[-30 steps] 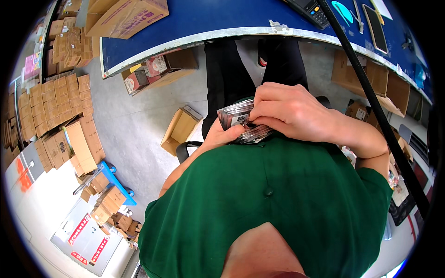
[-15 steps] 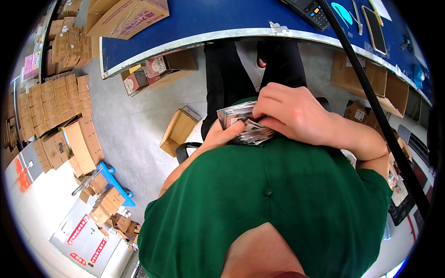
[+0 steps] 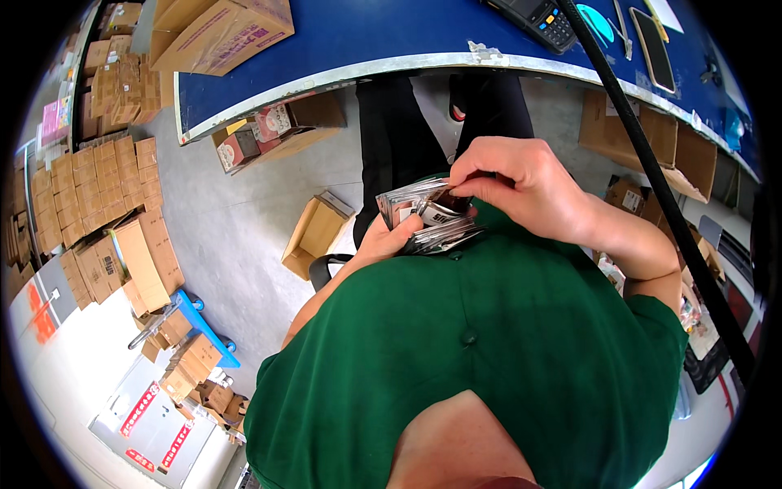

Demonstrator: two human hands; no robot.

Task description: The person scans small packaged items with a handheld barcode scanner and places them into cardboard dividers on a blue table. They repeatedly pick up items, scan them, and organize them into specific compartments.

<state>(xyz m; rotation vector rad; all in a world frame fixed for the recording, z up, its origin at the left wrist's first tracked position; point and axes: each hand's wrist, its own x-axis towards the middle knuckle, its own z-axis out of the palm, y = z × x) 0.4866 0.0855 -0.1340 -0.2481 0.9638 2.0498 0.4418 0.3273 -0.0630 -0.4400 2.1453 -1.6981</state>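
My left hand (image 3: 388,240) is closed around a thick stack of small flat sachets (image 3: 444,235), silvery at the edges with dark print, held in front of my lap. Its thumb presses on top, and the stack fans apart in the middle. Above the stack's right side, my right hand (image 3: 525,183) is bent at the wrist, thumb and forefinger pinched at the upper edge of one dark sachet (image 3: 444,198). That sachet still overlaps the others. Most of the left fingers are hidden under the stack.
Ahead stands a blue table (image 3: 366,37) with a carton (image 3: 224,37), a handheld scanner (image 3: 542,20) and a phone (image 3: 652,50). An open box (image 3: 314,236) is on the floor to the left. A black bar (image 3: 643,138) crosses the right side.
My right hand has lifted slightly and its fingers have drawn from lying over the stack into a pinch at its edge. The sachets show more openly; the left hand keeps its hold.
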